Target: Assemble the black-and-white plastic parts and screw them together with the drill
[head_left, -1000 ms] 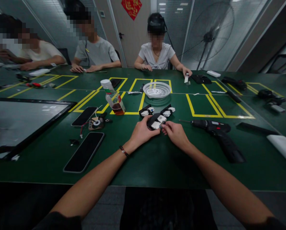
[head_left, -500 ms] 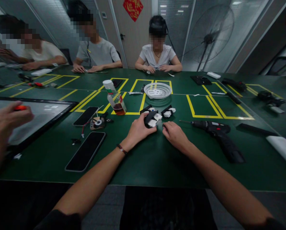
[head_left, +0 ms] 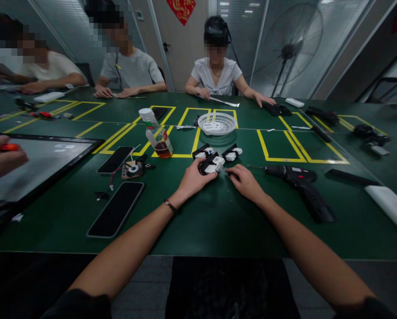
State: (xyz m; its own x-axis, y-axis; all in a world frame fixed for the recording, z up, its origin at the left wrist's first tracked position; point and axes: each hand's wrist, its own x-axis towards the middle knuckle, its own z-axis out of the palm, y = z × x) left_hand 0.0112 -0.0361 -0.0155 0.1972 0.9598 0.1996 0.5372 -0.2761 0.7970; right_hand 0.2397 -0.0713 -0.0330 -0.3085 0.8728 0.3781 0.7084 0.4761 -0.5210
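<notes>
My left hand [head_left: 192, 180] is closed around a small white part with a black band [head_left: 213, 165], holding it at the table's middle. Two similar white-and-black pieces lie just beyond it, one on the left [head_left: 202, 151] and one on the right [head_left: 233, 153]. Close to the held part's right side, my right hand [head_left: 246, 182] has its thumb and fingers pinched together. Whatever sits between those fingertips is dark and too small to name. Two tiny bits, perhaps screws [head_left: 231, 200], lie on the green table [head_left: 198, 230] below the hands.
A power drill [head_left: 294, 177] lies to the right, its bit pointing at my right hand. Left are a phone [head_left: 116, 210], a coil module [head_left: 133, 169] and a bottle [head_left: 158, 137]. A white basket [head_left: 217, 124] stands ahead. Another person's hand [head_left: 3, 157] holds something orange.
Tiny bits now show on the table below my right hand. The person opposite has stretched an arm toward a black object. The orange-holding hand at far left has shifted left.
</notes>
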